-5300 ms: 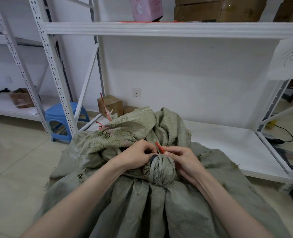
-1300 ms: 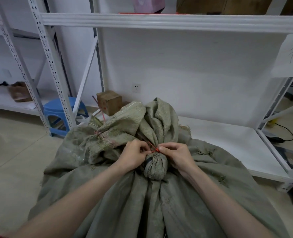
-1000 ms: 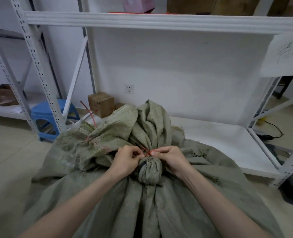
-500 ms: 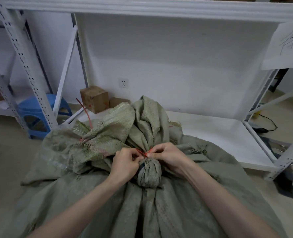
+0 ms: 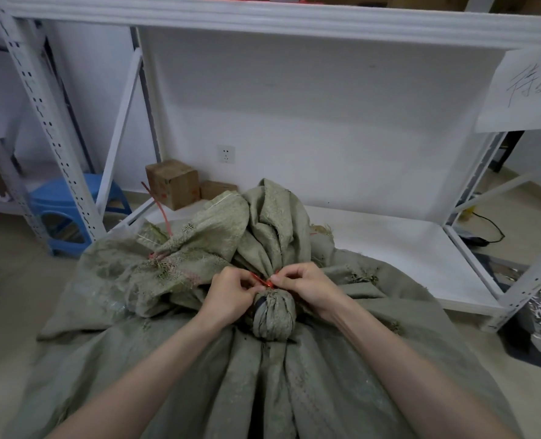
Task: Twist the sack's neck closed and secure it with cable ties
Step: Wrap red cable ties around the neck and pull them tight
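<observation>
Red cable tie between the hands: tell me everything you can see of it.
The red cable tie is a thin, plastic-looking strip. Only a short slanted stretch shows between the two hands. The left hand and the right hand each pinch it with their fingertips. It lies at the sack's neck, just above the bunched knob of olive woven fabric. Whether it loops fully round or is locked is hidden.

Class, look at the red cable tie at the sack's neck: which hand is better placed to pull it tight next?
Probably the left hand: its fingertips pinch the free end of the cable tie, which slants toward it. The right hand pinches the tie against the sack's neck, steadying it.
</observation>
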